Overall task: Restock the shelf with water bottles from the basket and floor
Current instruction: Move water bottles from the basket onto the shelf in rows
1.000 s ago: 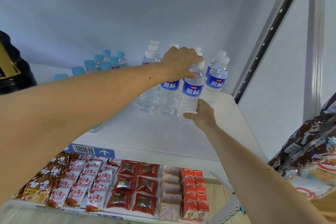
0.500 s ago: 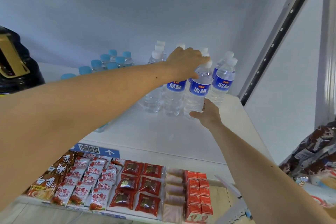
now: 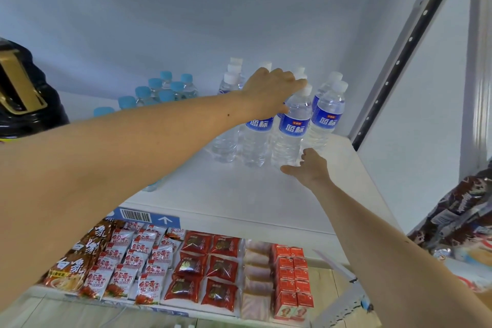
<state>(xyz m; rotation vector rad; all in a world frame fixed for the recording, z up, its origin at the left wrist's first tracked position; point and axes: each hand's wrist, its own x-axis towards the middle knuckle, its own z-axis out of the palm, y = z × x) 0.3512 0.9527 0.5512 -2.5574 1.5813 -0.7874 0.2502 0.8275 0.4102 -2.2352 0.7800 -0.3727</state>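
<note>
The left hand [image 3: 271,92] grips the top of a blue-labelled water bottle [image 3: 291,128] standing on the shelf [image 3: 239,194]. Just below it, the right hand [image 3: 308,168] lies relaxed with spread fingers beside the bottle's base, grasping nothing.

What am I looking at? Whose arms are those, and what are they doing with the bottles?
The camera sits on a person's head, so you see their own two arms reaching out. No robot here. The left hand is on top of a water bottle standing on the white shelf, fingers at its cap. The right hand is open beside the bottle's bottom. More water bottles with white caps stand around it, and smaller blue-capped bottles stand further left. On the shelf below lie red snack packets.
</note>
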